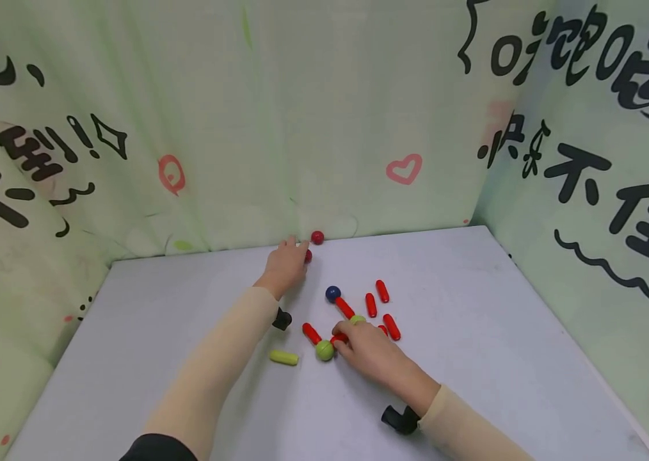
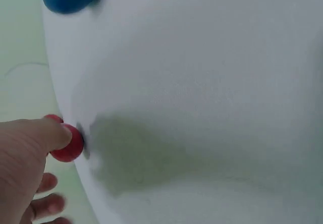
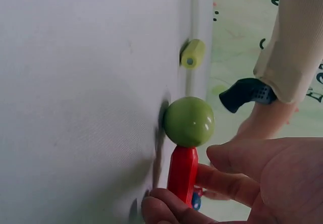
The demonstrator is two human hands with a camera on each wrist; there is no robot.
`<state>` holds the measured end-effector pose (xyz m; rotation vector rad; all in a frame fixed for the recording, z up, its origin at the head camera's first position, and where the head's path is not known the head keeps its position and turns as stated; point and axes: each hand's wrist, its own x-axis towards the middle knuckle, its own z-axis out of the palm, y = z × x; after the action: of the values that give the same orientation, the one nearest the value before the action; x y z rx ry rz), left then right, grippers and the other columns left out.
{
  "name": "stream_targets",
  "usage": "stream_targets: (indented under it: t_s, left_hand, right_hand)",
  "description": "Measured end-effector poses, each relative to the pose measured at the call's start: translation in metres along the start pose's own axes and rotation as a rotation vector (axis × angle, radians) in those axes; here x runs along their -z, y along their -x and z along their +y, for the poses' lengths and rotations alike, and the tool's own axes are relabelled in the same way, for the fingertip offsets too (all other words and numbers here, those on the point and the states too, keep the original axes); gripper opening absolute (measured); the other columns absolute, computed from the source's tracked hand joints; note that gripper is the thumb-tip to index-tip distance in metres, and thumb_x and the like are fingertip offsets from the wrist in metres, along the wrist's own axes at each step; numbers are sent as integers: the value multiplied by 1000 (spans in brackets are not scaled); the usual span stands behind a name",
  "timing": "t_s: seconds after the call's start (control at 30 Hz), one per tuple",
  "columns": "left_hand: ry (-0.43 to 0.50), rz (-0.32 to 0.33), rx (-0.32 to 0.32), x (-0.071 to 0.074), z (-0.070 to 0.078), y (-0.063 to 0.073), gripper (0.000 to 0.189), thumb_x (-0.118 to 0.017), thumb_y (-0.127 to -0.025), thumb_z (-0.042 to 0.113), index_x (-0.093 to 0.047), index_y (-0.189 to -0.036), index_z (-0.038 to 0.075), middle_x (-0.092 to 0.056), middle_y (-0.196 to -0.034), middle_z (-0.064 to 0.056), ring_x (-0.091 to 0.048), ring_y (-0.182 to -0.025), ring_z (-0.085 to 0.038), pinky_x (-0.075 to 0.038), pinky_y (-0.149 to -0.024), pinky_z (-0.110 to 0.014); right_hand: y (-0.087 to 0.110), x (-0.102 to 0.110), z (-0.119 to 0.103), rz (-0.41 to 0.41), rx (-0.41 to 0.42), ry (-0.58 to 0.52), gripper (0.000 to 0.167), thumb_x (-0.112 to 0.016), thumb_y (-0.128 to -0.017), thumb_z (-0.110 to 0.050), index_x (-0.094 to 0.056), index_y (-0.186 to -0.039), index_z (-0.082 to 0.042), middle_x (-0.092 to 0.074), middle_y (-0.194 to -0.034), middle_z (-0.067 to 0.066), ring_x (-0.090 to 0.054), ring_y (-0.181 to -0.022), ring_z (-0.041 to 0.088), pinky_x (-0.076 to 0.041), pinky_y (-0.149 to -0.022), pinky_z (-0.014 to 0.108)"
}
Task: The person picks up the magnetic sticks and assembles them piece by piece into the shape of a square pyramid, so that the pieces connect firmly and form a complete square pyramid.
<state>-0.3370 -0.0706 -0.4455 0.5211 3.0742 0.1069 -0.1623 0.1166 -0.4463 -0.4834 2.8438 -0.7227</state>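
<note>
My left hand (image 1: 285, 266) reaches to the table's back edge, its thumb and fingers at a red ball (image 2: 70, 146). A second red ball (image 1: 317, 237) lies just beyond, by the curtain. Nearer the middle, my right hand (image 1: 373, 353) holds a red rod (image 3: 182, 176) that joins a green ball (image 3: 190, 121). Another red rod (image 1: 311, 333) slants up-left from that green ball. Beside my right fingertips is a second green ball (image 1: 358, 319), partly hidden, with a red rod (image 1: 345, 308) running from it to a blue ball (image 1: 333, 294).
Loose red rods (image 1: 392, 327) lie right of the joined pieces, one partly behind my right hand. A yellow-green rod (image 1: 283, 357) rests to the left on the white table (image 1: 503, 339). A printed curtain (image 1: 324, 128) stands along the back and sides.
</note>
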Motion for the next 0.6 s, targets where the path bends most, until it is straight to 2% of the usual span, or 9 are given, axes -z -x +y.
stream_targets:
  t_s: [0.07, 0.2, 0.27, 0.33, 0.47, 0.6]
  left_hand:
    - [34, 16, -15, -2, -4, 2, 41, -65, -102, 23, -54, -137, 6, -59, -127, -15, -59, -109, -29, -58, -89, -41]
    - [104, 18, -89, -9, -11, 5, 26, -67, -102, 25, -56, -116, 6, -63, -107, -10, -59, -92, -24, -55, -80, -39]
    - [132, 4, -104, -13, -12, 7, 25, -66, -103, 26, -53, -114, 8, -60, -99, -8, -57, -86, -24, -51, -76, -39]
    - [167, -1, -106, -17, -12, 11, 26, -66, -102, 25, -52, -118, 9, -59, -100, -8, -57, -84, -23, -52, -76, -38]
    - [209, -45, -91, -17, -11, 22, 29, -67, -100, 23, -54, -124, 12, -58, -105, -7, -57, -87, -22, -53, -81, -37]
    - [227, -110, -98, -12, -12, 36, 23, -71, -97, 20, -60, -117, 12, -61, -104, -7, -58, -90, -21, -54, -84, -36]
  right_hand:
    - [0, -1, 2, 5, -23, 8, 26, -72, -97, -25, -71, -121, -13, -68, -97, 3, -58, -81, 15, -54, -71, 32]
    - [-1, -1, 5, 35, -53, 24, 28, -71, -97, -27, -70, -122, -13, -66, -103, 7, -59, -87, 19, -55, -74, 36]
    - [-2, -2, 5, 53, -67, 34, 28, -69, -99, -30, -71, -121, -13, -65, -106, 11, -59, -93, 22, -56, -76, 38]
    - [-4, -3, 3, 72, -79, 70, 33, -69, -99, -35, -71, -122, -12, -63, -111, 14, -59, -94, 24, -57, -75, 38]
    - [-5, -7, -2, 90, -107, 168, 46, -74, -93, -46, -71, -125, -13, -57, -114, 19, -57, -78, 22, -52, -60, 33]
    - [-4, -10, -5, 107, -97, 204, 48, -81, -86, -45, -72, -124, -16, -53, -109, 16, -51, -57, 17, -45, -50, 27]
